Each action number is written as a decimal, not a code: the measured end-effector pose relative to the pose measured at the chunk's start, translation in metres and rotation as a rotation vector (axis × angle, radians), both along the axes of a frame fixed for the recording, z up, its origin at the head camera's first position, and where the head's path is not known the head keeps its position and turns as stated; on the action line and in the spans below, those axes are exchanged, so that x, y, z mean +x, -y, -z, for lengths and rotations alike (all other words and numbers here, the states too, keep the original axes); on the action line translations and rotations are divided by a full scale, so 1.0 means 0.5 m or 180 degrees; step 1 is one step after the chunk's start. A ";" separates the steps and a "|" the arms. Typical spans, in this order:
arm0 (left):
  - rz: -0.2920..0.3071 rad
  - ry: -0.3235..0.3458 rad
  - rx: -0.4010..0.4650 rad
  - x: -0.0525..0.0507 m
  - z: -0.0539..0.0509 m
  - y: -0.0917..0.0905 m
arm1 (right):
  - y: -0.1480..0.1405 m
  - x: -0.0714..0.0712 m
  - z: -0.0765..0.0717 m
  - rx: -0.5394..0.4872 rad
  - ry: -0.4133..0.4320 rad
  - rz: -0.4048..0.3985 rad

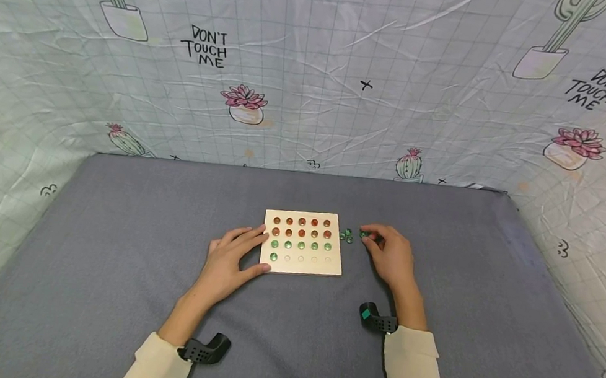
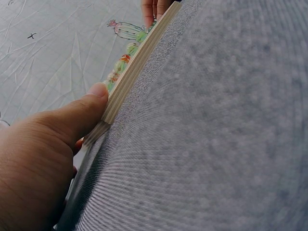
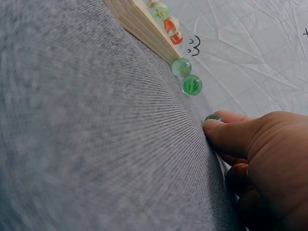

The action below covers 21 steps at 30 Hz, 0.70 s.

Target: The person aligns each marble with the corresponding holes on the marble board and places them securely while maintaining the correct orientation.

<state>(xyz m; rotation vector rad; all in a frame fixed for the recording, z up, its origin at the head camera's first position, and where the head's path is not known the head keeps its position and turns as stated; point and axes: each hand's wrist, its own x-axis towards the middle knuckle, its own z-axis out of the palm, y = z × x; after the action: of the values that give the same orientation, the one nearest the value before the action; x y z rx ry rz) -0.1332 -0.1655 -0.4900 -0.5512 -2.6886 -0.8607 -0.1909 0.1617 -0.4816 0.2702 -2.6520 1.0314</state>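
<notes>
A pale wooden board [image 1: 302, 268] with rows of round hollows lies flat on the cloth. Orange-red marbles [image 1: 300, 233] fill its two far rows, and green marbles [image 1: 301, 245] fill the third. In the nearest row one green marble [image 1: 273, 257] sits at the left end; the other hollows there are bare. My left hand [image 1: 223, 267] rests at the board's left side, fingers spread, thumb [image 2: 98, 91] touching the near corner. Right of the board, my right hand [image 1: 393, 258] pinches a green marble [image 3: 214, 117] between thumb and finger, close to the cloth.
Several loose green marbles [image 1: 349, 240] lie together against the board's right edge, between it and my right hand. Grey cloth [image 1: 167, 198] covers the table. A printed fabric backdrop [image 1: 314, 90] rises behind the table and along both sides.
</notes>
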 end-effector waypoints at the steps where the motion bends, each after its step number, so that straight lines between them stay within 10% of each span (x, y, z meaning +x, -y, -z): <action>1: 0.0002 -0.0014 -0.0003 0.000 0.000 0.000 | 0.000 0.000 0.000 0.0005 -0.0003 0.0003; 21: 0.0013 0.0002 -0.0006 0.001 -0.002 0.000 | -0.011 0.005 -0.018 -0.0372 0.0317 0.0019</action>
<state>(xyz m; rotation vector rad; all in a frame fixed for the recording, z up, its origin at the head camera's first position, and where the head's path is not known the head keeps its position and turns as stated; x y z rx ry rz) -0.1326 -0.1654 -0.4892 -0.5570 -2.6901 -0.8598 -0.1883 0.1673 -0.4726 0.1905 -2.6647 1.2228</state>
